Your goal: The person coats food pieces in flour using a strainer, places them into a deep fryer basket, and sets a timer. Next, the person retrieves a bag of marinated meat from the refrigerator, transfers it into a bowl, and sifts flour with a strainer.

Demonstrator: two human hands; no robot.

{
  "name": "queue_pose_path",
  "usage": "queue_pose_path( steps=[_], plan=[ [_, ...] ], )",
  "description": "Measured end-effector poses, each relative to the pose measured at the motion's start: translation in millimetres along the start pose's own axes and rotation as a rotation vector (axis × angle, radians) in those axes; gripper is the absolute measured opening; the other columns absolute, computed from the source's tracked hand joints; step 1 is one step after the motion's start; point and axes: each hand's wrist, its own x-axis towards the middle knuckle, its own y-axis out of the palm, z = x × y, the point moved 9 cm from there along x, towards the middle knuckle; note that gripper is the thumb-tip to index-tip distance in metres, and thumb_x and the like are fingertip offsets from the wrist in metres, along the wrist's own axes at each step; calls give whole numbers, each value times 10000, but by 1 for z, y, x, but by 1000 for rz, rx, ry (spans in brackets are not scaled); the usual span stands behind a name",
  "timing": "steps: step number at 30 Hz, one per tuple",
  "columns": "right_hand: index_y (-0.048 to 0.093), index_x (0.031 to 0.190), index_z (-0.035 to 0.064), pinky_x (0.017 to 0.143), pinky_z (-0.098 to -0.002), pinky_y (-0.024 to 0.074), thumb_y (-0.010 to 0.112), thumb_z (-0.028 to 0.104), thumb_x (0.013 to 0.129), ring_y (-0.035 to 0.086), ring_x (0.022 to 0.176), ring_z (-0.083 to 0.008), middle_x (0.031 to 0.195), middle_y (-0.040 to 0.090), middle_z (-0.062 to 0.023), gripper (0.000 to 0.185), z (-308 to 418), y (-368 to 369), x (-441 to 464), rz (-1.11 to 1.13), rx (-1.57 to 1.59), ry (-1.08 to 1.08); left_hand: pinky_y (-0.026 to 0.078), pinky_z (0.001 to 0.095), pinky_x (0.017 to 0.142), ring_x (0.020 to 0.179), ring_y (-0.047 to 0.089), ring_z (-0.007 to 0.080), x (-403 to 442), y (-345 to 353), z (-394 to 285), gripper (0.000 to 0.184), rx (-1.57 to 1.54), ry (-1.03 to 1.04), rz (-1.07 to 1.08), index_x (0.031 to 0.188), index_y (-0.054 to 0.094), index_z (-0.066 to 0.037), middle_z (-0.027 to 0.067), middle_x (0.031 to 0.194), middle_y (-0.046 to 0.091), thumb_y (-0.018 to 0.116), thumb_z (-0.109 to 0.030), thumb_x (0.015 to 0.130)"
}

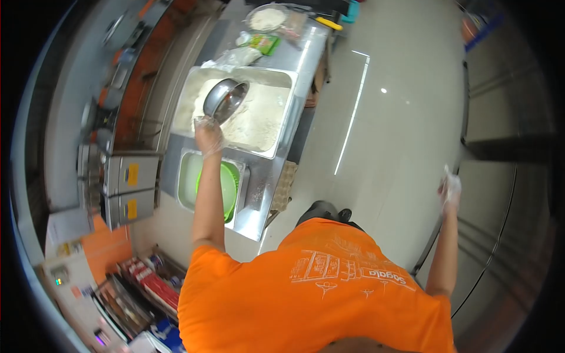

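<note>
My left hand (209, 135), in a clear plastic glove, is closed on the rim of a metal bowl (225, 100). The bowl is tilted over a large tray (285, 112) of white flour (259, 117). My right hand (451, 191), also gloved, hangs out to the far right, away from the table; its fingers are too blurred to read. Beside the flour tray, nearer my body, a smaller metal container (187, 185) holds a green basket (229, 191) and pale liquid.
A steel table (256, 212) carries the trays. At its far end are a bowl of white powder (268, 19), a green packet (263, 44) and a yellow-handled tool (328, 23). Egg cartons (285, 187) sit by the table's edge. Metal containers (132, 175) stand at left.
</note>
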Motion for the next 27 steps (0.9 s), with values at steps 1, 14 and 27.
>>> queue_pose_path(
  steps=[1,14,27],
  plan=[
    [463,693,125,478,-339,347,644,406,967,402,474,-137,591,448,-9,432,50,29,34,46,22,-81,519,519,802,887,626,467,0,2,13,159,-44,-93,-16,971,683,-50,249,978,648,679,-147,845],
    [516,793,100,516,-326,462,736,446,910,504,564,-127,689,526,-15,426,228,292,221,612,-27,-59,627,333,569,837,692,267,115,57,-33,293,-583,-950,-305,1153,589,129,238,1045,662,604,-94,964],
    [614,1275,68,573,-278,431,635,485,971,493,637,-121,869,568,1,516,177,153,623,128,578,263,632,343,745,1016,696,271,631,569,-505,313,-1177,-727,323,1246,561,88,193,1210,648,481,-131,1037]
  ],
)
